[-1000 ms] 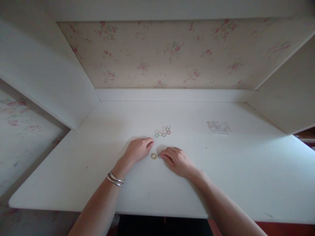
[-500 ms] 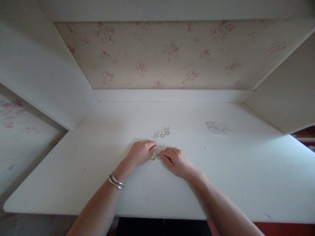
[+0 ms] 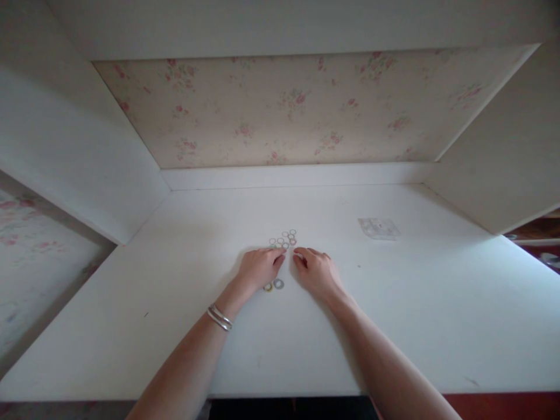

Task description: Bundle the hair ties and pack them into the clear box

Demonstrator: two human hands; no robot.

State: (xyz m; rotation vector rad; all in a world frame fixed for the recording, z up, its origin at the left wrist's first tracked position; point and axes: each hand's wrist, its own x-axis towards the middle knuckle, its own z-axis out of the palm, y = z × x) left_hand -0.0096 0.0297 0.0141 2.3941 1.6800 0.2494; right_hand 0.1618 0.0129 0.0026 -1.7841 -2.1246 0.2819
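My left hand (image 3: 261,268) rests low over the white tabletop, its index fingertip at the near edge of a cluster of thin rings (image 3: 293,241) and partly covering some of them. Its thumb is a little apart from the index finger. Close on the right, my right hand (image 3: 318,273) has bent fingers and a small gap between thumb and index finger, with nothing visible in it. Below my left hand lie a flat grey ring (image 3: 282,285) and a yellowish ring (image 3: 268,289), the latter partly hidden by that hand. Two silver bangles (image 3: 220,318) circle my left wrist.
A clear plastic bag (image 3: 379,228) lies on the white tabletop (image 3: 429,303) to the right, behind my hands. White side panels and a floral-papered back wall (image 3: 262,111) enclose the surface. A small dark mark (image 3: 146,315) shows at the left.
My right hand has let go of the grey ring, which now lies beside the yellowish one. Both hands have moved forward towards the ring cluster. The view has tilted slightly.
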